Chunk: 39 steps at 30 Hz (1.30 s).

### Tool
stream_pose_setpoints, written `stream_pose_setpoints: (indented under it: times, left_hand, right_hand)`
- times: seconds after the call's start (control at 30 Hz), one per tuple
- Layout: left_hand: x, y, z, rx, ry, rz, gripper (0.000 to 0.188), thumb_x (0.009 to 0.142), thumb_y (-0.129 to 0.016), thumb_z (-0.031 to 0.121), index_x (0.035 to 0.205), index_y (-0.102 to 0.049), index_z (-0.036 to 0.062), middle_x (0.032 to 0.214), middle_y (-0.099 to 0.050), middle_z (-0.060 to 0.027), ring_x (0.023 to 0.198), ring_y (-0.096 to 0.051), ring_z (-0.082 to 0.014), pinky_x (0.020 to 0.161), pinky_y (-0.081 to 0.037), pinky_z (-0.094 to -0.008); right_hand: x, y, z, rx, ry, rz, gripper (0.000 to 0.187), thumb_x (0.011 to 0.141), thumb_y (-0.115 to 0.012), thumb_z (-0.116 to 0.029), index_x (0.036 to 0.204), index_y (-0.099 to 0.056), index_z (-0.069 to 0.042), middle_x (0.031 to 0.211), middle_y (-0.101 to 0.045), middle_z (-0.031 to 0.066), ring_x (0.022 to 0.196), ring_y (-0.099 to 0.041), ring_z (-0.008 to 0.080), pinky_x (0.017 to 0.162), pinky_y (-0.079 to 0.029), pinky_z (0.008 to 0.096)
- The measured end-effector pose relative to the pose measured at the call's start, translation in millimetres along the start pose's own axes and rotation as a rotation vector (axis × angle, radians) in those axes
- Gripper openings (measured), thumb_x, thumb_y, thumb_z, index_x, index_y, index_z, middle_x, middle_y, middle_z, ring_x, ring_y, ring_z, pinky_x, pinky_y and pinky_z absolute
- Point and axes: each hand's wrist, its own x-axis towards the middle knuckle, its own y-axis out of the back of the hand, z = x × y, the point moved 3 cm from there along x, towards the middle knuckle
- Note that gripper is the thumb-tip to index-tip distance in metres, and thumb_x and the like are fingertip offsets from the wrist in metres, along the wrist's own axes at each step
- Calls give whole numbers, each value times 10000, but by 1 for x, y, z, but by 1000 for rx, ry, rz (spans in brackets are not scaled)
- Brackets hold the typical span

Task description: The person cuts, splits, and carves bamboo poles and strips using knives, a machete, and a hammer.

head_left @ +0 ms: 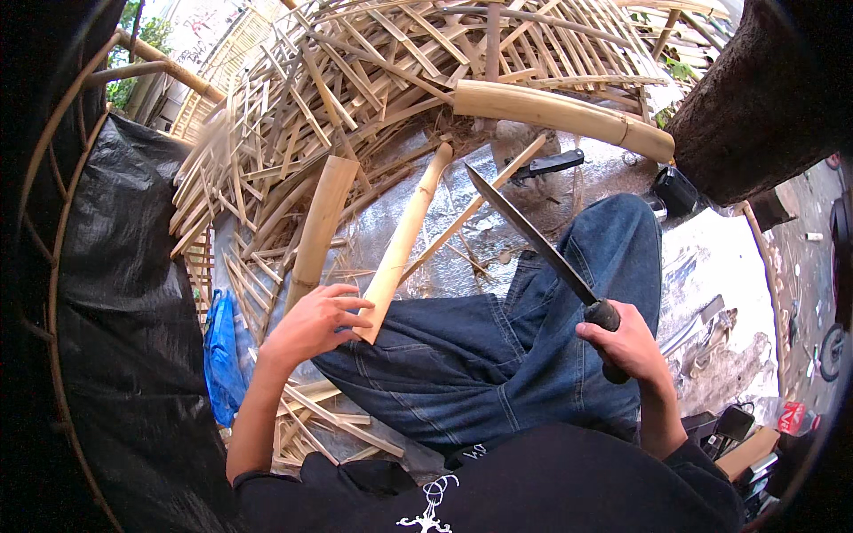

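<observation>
My right hand is wrapped round the dark handle of a long machete. Its blade points up and to the left, over my bent knee. By the lower end of a pale split bamboo piece, my left hand has its fingers apart and not wrapped round anything. The fingertips lie at the piece's edge; whether they touch it I cannot tell. That piece rests with its near end on my jeans. A wider bamboo length leans just beyond my left hand.
A big heap of split bamboo strips fills the far side. In front of it lies a thick bamboo pole, near a black-handled tool. A tree trunk stands far right, black sheeting at left, a blue bag beside it.
</observation>
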Motion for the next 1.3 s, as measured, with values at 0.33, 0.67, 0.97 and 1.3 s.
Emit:
stream_pose_setpoints:
  times: [0.33,0.67,0.97,1.3]
  left_hand:
    - [66,89,31,-80,-254,746,245,749,-740,52,992,-716,75,997,-709,-99,948,-689,-247,827,-560,-335]
    - [113,194,33,-320,137,1140,171,880,-683,97,982,-699,-39,868,-721,-69,779,-669,-86,716,-530,-227]
    - [94,207,24,-200,272,1350,196,874,-684,151,912,-712,-39,739,-708,-86,665,-666,-121,614,-498,-239]
    - [123,266,-69,-333,70,1130,268,891,-672,174,1018,-689,-61,893,-715,-127,803,-704,-167,757,-570,-245]
  right_hand:
    - [-3,0,-6,143,74,48,250,844,-703,-232,787,-569,-30,611,-519,-30,544,-476,61,504,-384,242]
    - [-14,-27,-15,428,227,117,239,886,-679,-241,865,-565,-32,635,-506,-29,555,-455,58,502,-370,233]
    - [13,-57,-36,358,331,94,271,880,-685,-245,903,-555,-9,621,-549,27,577,-479,70,539,-409,271]
    - [-28,-38,11,-103,229,-19,300,813,-728,-235,932,-586,1,678,-625,109,601,-605,175,586,-458,304]
